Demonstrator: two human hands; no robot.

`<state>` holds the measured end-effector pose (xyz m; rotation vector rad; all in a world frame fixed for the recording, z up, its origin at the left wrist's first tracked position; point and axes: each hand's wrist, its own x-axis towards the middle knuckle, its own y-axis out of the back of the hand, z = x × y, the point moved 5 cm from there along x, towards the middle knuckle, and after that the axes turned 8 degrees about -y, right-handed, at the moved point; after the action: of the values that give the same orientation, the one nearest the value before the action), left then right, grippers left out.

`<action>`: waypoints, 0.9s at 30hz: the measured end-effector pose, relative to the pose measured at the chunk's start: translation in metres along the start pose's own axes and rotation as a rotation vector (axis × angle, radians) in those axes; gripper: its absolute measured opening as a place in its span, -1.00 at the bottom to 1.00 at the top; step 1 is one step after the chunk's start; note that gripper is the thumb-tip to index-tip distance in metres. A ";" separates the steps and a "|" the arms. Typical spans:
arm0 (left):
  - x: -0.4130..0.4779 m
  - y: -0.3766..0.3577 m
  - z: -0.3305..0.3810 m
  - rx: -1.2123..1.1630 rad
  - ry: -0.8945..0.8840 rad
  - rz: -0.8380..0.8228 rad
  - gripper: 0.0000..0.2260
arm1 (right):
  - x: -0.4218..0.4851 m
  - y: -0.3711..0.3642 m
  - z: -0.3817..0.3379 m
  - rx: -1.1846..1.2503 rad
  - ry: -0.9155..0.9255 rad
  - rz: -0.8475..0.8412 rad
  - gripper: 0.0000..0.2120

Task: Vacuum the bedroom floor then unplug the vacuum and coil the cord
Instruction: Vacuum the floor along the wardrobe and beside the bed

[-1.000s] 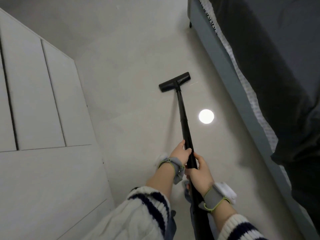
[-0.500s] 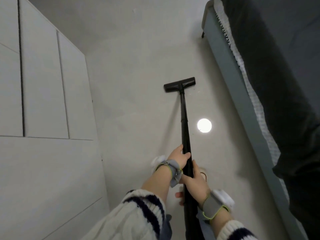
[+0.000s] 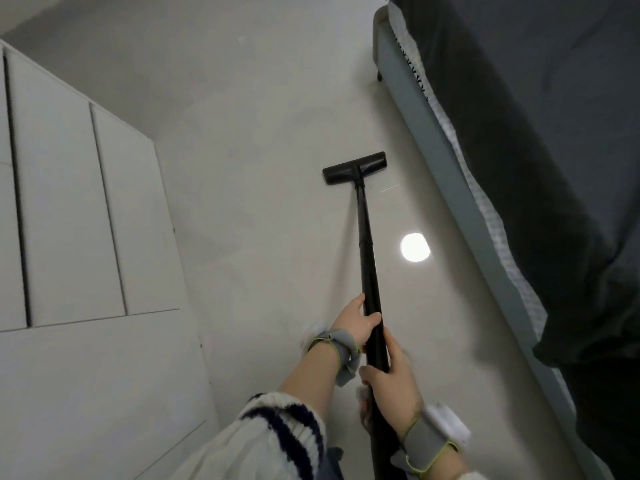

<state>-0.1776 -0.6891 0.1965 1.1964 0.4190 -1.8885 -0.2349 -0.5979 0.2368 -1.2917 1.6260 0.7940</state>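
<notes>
Hands both wrapped round the black vacuum wand point(image 3: 366, 251) | left hand point(image 3: 356, 325) farther up, right hand point(image 3: 393, 377) nearer | floor head point(image 3: 354, 167) flat on pale floor point(image 3: 263, 188), between bed frame point(image 3: 446, 168) right and white cabinets point(image 3: 69, 202) left

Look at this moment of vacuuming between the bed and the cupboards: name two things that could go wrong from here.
1. The flat black floor nozzle lies close to the grey bed frame; a stroke drifting right may knock it.
2. Left hand and right hand both grip the black wand near its upper end, so steering the far nozzle may be imprecise.
</notes>
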 end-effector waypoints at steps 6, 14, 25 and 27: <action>-0.006 -0.018 0.003 -0.031 0.085 -0.035 -0.49 | 0.000 0.017 0.007 -0.013 0.019 0.045 -0.26; -0.008 -0.015 -0.014 0.063 0.043 -0.040 -0.48 | -0.011 0.001 0.020 -0.011 -0.007 0.022 -0.25; -0.049 0.004 -0.084 0.166 -0.029 -0.091 -0.51 | -0.052 -0.054 0.080 -0.001 -0.063 0.068 -0.22; -0.055 0.013 -0.095 0.182 -0.033 -0.099 -0.50 | -0.055 -0.068 0.086 -0.004 -0.059 0.067 -0.23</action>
<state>-0.1017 -0.6090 0.1991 1.2807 0.2981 -2.0648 -0.1439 -0.5173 0.2556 -1.2106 1.6283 0.8687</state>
